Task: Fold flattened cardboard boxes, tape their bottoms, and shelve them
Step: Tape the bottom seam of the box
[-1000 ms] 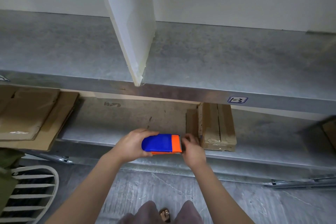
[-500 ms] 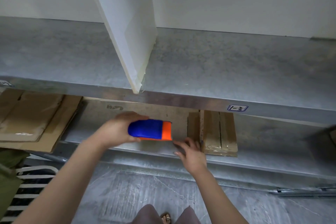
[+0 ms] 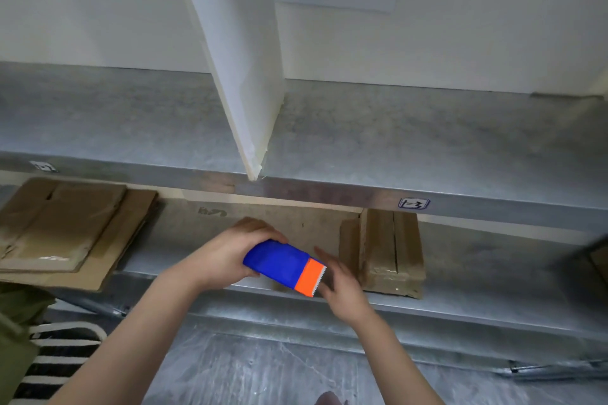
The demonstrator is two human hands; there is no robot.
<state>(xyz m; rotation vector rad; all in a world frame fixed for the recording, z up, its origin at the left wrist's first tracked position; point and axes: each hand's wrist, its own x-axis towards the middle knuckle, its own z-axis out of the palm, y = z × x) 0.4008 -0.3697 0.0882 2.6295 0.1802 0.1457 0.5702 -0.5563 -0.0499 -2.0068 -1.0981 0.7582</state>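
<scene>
Head view: left hand (image 3: 227, 256) grips dispenser (image 3: 279, 263) over front edge of lower shelf (image 3: 477, 260); right hand (image 3: 342, 286), fingers straight, touches its orange cutter (image 3: 311, 276). Advise pulling tape clear of teeth.

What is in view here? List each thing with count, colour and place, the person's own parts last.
upper shelf: one, grey metal, top
lower shelf: one, grey metal, beneath it
tape dispenser: one, blue with orange end, before the lower shelf
taped box: one, brown, lower shelf, right
flat cardboard: a stack, brown, lower shelf, left
divider: one, white, upright on upper shelf
labels: two, white, upper shelf's front edge
left grip: hand round the dispenser's blue body
right grip: hand by its orange end
</scene>
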